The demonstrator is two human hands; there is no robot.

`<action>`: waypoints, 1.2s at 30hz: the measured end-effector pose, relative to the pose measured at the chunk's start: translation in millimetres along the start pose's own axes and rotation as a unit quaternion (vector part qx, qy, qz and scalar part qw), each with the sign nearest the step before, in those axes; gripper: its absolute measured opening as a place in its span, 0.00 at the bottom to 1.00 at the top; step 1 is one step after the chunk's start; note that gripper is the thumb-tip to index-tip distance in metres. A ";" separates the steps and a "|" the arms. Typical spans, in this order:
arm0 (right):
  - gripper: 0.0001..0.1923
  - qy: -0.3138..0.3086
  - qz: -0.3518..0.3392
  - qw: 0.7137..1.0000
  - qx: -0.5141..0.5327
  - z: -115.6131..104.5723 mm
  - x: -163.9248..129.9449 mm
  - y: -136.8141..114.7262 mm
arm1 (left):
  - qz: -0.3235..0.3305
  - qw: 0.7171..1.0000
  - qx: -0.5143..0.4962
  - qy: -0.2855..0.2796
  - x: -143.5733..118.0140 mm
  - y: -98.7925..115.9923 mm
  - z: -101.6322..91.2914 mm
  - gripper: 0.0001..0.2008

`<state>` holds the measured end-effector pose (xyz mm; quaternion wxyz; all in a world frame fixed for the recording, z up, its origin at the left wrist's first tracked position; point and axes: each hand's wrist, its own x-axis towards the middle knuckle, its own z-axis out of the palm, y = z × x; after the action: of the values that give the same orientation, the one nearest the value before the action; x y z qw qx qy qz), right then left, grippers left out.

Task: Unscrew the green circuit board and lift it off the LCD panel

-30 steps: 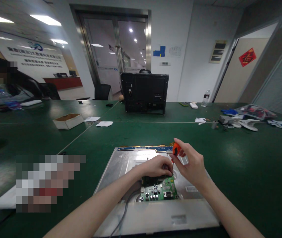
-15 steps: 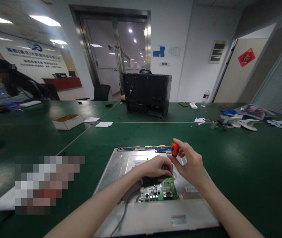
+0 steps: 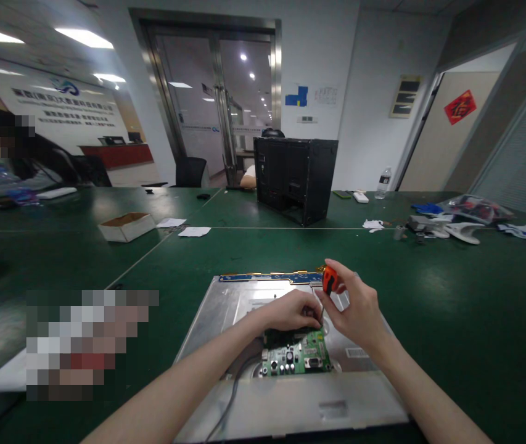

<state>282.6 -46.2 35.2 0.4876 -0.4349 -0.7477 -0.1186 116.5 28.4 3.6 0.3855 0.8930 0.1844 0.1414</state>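
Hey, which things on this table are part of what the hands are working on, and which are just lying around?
In use:
right hand holding orange screwdriver
left hand on green circuit board
metal panel

Lying about:
black computer case
cardboard box
water bottle
papers

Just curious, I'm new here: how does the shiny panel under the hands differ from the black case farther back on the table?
The metal panel lies flat and silvery, with a green circuit board exposed on it. The black computer case stands upright, dark and boxy, turned at an angle. The hands work at the panel; none touches the case. Both rest on the green table.
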 end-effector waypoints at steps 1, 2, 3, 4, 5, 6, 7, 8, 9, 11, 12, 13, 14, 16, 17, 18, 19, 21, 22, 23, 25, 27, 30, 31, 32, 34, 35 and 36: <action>0.25 -0.001 -0.003 1.000 -0.003 0.2 0.4 0.5 | -0.001 1.000 0.001 -0.001 0.0 0.4 -0.1 0.01; 0.25 -0.003 -0.006 1.000 -0.006 0.3 0.8 0.9 | -0.003 1.000 0.000 -0.002 0.0 0.6 -0.1 0.01; 0.26 -0.004 -0.011 1.000 -0.009 0.5 1.1 1.1 | -0.005 1.000 -0.002 -0.003 0.0 0.7 0.0 0.01; 0.26 -0.006 -0.016 1.000 -0.012 0.6 1.3 1.1 | -0.007 1.000 -0.004 -0.002 0.0 0.7 0.1 0.01; 0.27 -0.008 -0.020 1.000 -0.014 0.7 1.3 1.0 | -0.008 1.000 -0.004 0.000 0.0 0.7 0.2 0.01; 0.28 -0.007 -0.023 1.000 -0.014 0.8 1.2 0.8 | -0.009 1.000 -0.005 0.001 -0.1 0.6 0.3 0.01; 0.28 -0.005 -0.024 1.000 -0.013 0.9 0.9 0.6 | -0.009 1.000 -0.007 0.002 -0.1 0.5 0.4 0.01; 0.29 -0.003 -0.024 1.000 -0.009 1.0 0.5 0.5 | -0.009 1.000 -0.009 0.003 -0.1 0.5 0.5 0.01; 0.28 -0.001 -0.023 1.000 -0.005 1.1 0.1 0.4 | -0.009 1.000 -0.011 0.004 -0.1 0.4 0.6 0.01; 0.28 0.002 -0.016 1.000 0.005 1.0 -0.6 0.1 | -0.009 1.000 -0.013 0.005 -0.2 0.5 0.7 0.01; 0.27 0.003 -0.013 1.000 0.009 0.8 -0.7 -0.2 | -0.012 1.000 -0.012 0.006 -0.3 0.6 0.7 0.02; 0.27 0.004 -0.011 1.000 0.011 0.5 -0.7 -0.6 | -0.016 1.000 -0.010 0.007 -0.3 0.8 0.7 0.02; 0.26 0.005 -0.009 1.000 0.013 0.0 -0.6 -1.2 | -0.020 1.000 -0.010 0.008 -0.4 1.0 0.8 0.02; 0.25 0.010 -0.009 1.000 0.017 -1.1 -0.1 -2.5 | -0.029 0.999 -0.014 0.009 -0.5 1.5 0.7 0.02; 0.25 0.013 -0.012 1.000 0.019 -1.6 0.3 -3.1 | -0.031 0.999 -0.019 0.010 -0.5 1.9 0.6 0.02; 0.25 0.017 -0.014 1.000 0.022 -2.1 0.5 -3.6 | -0.032 0.999 -0.024 0.009 -0.6 2.2 0.4 0.02; 0.25 0.020 -0.016 0.999 0.024 -2.5 0.7 -4.0 | -0.031 0.999 -0.029 0.009 -0.7 2.5 0.2 0.02; 0.25 0.026 -0.019 0.999 0.023 -3.0 0.8 -4.3 | -0.024 0.999 -0.038 0.008 -1.1 2.8 -0.5 0.03; 0.25 0.029 -0.019 0.999 0.021 -3.0 0.7 -4.2 | -0.019 0.999 -0.041 0.009 -1.3 2.8 -0.8 0.03; 0.25 0.032 -0.019 0.999 0.019 -3.0 0.5 -4.1 | -0.016 0.999 -0.043 0.009 -1.6 2.7 -1.1 0.03; 0.24 0.042 -0.020 0.999 0.016 -2.9 0.1 -3.6 | -0.013 0.999 -0.047 0.010 -2.3 2.1 -1.7 0.03; 0.24 0.057 -0.020 0.998 0.012 -2.8 -0.4 -3.1 | -0.016 0.998 -0.054 0.009 -2.7 1.4 -2.4 0.03; 0.23 0.072 -0.020 0.997 -0.001 -2.4 -0.7 -2.2 | -0.026 0.998 -0.056 0.002 -2.4 1.8 -5.4 0.04; 0.23 0.075 -0.020 0.997 -0.004 -2.3 -0.8 -1.9 | -0.032 0.998 -0.045 0.001 -2.1 2.6 -7.7 0.04; 0.23 0.077 -0.020 0.997 -0.006 -2.2 -0.8 -1.6 | -0.038 0.999 -0.027 0.003 -1.9 3.8 -11.0 0.04; 0.23 0.082 -0.017 0.996 -0.006 -1.9 -0.6 -1.4 | -0.057 0.998 0.015 0.018 -2.2 6.6 -21.2 0.04; 0.23 0.084 -0.014 0.996 -0.004 -1.9 -0.4 -1.5 | -0.067 0.997 0.029 0.031 -3.2 7.8 -28.0 0.05; 0.23 0.086 -0.012 0.996 -0.002 -1.8 -0.1 -1.7 | -0.078 0.995 0.045 0.045 -4.9 8.8 -35.7 0.06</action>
<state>282.5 -48.4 36.4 0.5476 -0.4155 -0.7079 -0.1625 100.0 43.4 33.3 0.3461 0.8849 0.2771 0.1425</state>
